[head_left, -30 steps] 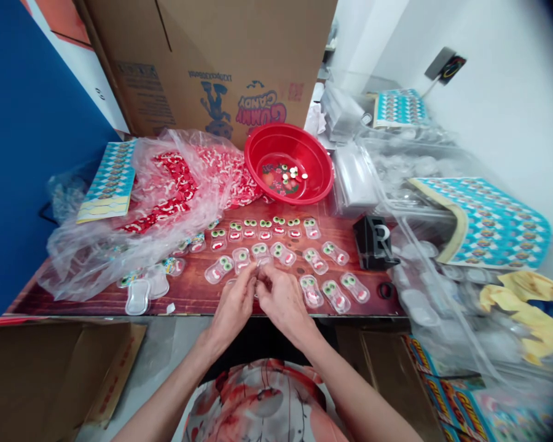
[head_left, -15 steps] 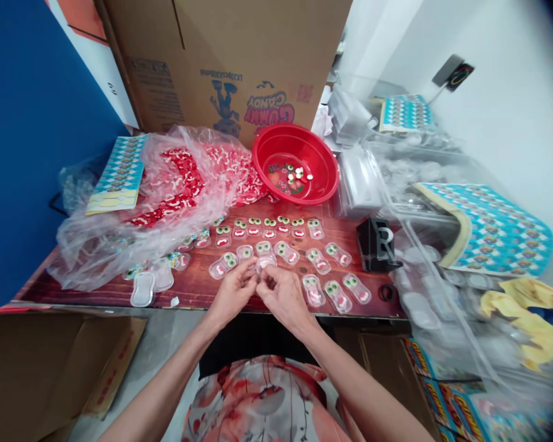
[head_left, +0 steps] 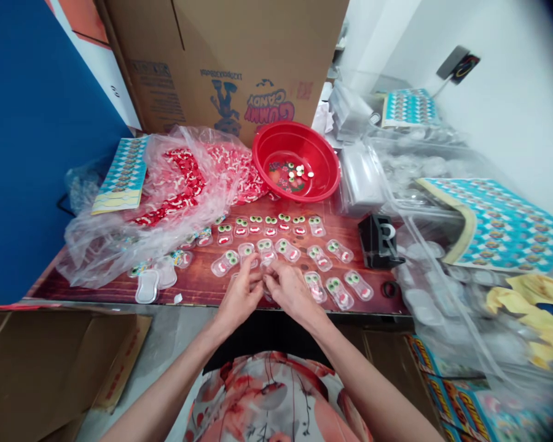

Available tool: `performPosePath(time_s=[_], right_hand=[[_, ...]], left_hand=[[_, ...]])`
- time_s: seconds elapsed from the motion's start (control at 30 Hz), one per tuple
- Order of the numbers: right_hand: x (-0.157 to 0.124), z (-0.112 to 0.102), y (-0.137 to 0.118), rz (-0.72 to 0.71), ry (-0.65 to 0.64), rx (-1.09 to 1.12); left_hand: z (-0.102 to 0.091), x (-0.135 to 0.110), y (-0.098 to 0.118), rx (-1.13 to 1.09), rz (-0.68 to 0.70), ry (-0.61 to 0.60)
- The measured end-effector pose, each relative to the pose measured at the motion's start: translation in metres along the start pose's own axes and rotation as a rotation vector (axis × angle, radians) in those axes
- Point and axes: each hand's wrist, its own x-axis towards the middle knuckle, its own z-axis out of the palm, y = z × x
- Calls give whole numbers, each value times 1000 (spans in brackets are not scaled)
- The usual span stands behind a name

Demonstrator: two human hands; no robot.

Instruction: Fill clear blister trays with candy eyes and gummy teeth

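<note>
My left hand and my right hand meet fingertip to fingertip at the near edge of the red-brown table. Both pinch a small clear plastic capsule held between them; most of it is hidden by the fingers. Just beyond my hands lie rows of clear capsules with eye and mouth candies. A red bowl with loose candies stands behind them. A crumpled plastic bag of red-and-white candies spreads to the left.
A large cardboard box stands at the back. A black tape dispenser sits right of the capsules. Clear plastic bags of empty shells and blue patterned card sheets fill the right. Empty shells lie front left. Cardboard lies on the floor.
My hands have stayed together on the capsule, with the fingers closing in tighter over it and shifting slightly toward me. The view has shifted a little.
</note>
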Motion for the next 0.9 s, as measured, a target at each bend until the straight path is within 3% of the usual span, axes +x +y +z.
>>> performPosePath(time_s=[0.13, 0.3, 0.47, 0.67, 0.8, 0.9], right_hand=[[-1, 1, -10, 47, 11, -130], [1, 14, -12, 16, 200, -5], [5, 20, -5, -26, 252, 129], [9, 19, -5, -55, 256, 133], [11, 19, -9, -32, 227, 90], [13, 14, -11, -41, 129, 23]], left_hand=[[6, -5, 2, 247, 82, 38], [7, -5, 8, 480, 129, 141], [2, 3, 0, 247, 155, 169], [4, 11, -6, -83, 75, 177], [5, 12, -4, -124, 36, 227], [6, 11, -6, -121, 18, 262]])
